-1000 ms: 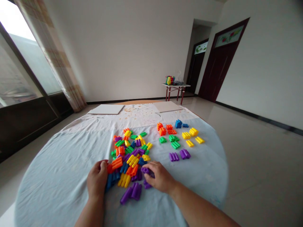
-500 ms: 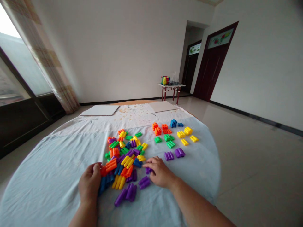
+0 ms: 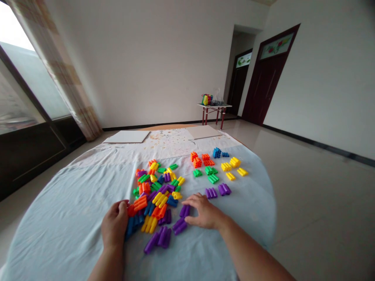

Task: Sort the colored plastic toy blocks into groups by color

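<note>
My right hand [image 3: 203,210] hovers at the right of the pile with thumb and fingers apart. Between its fingertips and thumb lies a purple tube block [image 3: 184,211] on the cloth; another purple tube block [image 3: 179,225] is just below the thumb. My left hand [image 3: 114,224] rests at the pile's left edge, fingers curled beside an orange tube block [image 3: 140,203] and a dark blue one [image 3: 134,225]. What those fingers hold, if anything, is hidden. Several purple blocks [image 3: 158,240] lie at the pile's near edge, with yellow blocks [image 3: 149,224] behind them.
Sorted by colour at the right are orange [image 3: 197,162], blue [image 3: 216,152], green [image 3: 213,178], yellow [image 3: 234,162] and purple blocks [image 3: 224,189]. Two flat boards, one white [image 3: 127,136] and one beige [image 3: 204,132], lie at the far side of the cloth-covered table [image 3: 73,207].
My right hand has opened wider and drawn slightly right, uncovering the purple block by its fingers. My left hand keeps its place by the pile. The view has shifted a little.
</note>
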